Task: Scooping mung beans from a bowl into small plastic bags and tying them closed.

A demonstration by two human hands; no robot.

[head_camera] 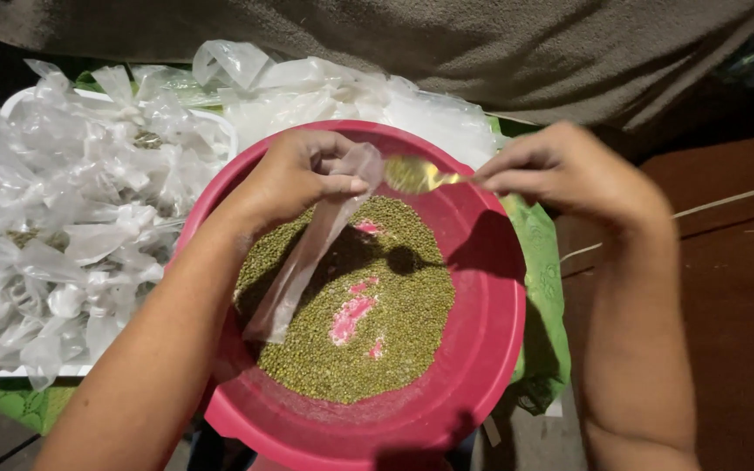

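Pinching a clear plastic bag [307, 253] open in left grip [294, 174], heaped spoon [416, 174] in right grip [569, 170] at its mouth.

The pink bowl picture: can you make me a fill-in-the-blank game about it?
1. The small green beans lie in a big round bowl whose colour is ____.
2. The right hand holds a ____ heaped with beans.
3. The left hand holds open a long clear plastic ____.
4. The heap of tied clear packets lies on the ____ side of the bowl.

Missing words: pink; spoon; bag; left
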